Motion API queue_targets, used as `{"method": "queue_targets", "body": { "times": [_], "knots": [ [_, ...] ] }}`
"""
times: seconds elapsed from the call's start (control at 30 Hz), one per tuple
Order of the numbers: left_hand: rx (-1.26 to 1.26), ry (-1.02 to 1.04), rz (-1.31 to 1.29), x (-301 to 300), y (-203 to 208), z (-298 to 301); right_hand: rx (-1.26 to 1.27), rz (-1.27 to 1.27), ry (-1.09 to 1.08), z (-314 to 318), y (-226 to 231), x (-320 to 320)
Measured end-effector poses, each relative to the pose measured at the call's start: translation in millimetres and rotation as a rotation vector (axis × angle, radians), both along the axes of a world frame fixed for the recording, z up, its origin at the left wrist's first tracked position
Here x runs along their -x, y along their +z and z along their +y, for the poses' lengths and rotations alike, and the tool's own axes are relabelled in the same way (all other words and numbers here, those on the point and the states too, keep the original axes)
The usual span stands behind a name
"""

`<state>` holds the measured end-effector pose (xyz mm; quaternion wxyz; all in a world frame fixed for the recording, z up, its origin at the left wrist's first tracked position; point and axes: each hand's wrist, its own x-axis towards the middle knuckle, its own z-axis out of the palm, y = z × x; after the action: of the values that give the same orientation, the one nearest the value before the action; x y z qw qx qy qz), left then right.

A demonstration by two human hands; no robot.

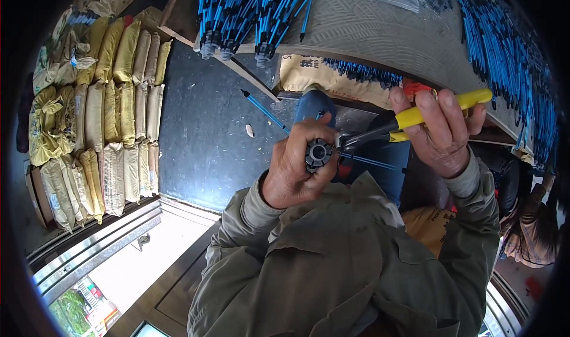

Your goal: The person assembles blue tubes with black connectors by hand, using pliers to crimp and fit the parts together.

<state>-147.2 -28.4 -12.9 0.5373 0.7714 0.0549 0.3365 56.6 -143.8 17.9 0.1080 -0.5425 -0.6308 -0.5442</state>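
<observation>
Two hands meet close in front of my chest, and I see each closed on its own thing. My left hand (291, 171) is curled tight around a small dark round fitting (319, 154), a toothed, gear-like piece with a pale centre, its open face turned toward the tool. My right hand (440, 132) is clamped around the yellow handles of a pair of pliers (392, 128), and the dark metal nose of the pliers reaches leftward until its tip touches the rim of the fitting, right beside my left thumb. A thin blue rod (264, 111) with a black tip runs up and away from the left grip toward the upper left, and a second blue length (371, 162) passes just below the plier nose, between the two hands; whether either is seated in the fitting I cannot tell. Above the right grip, a grey bench (380, 28) carries bundles of the same blue rods (249, 10), some ending in dark fittings at its edge. Far to the left of the left grip, yellow and tan sacks (107, 111) stand stacked in rows against the dark floor (202, 135).
</observation>
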Motion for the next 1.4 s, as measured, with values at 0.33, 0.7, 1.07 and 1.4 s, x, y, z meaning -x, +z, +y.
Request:
{"method": "queue_targets", "body": {
  "times": [0.33, 0.7, 1.07, 1.4],
  "knots": [
    [-0.032, 0.002, 0.030, 0.0, 1.8, 5.4, -0.077, 0.138, -0.068, 7.5, -32.0, 13.4],
    [-0.029, 0.072, 0.013, 7.5, -0.1, -0.2, 0.530, 0.750, 0.184, -10.7, -5.6, 16.3],
    [0.084, -0.276, 0.099, 12.2, 12.8, 8.8, 1.844, 1.846, 0.517, -33.7, 32.7, -11.7],
    [0.059, -0.239, -0.032, 13.3, 1.4, 12.9, 1.001, 1.006, 0.356, -58.6, 46.0, 27.4]
  ]
}}
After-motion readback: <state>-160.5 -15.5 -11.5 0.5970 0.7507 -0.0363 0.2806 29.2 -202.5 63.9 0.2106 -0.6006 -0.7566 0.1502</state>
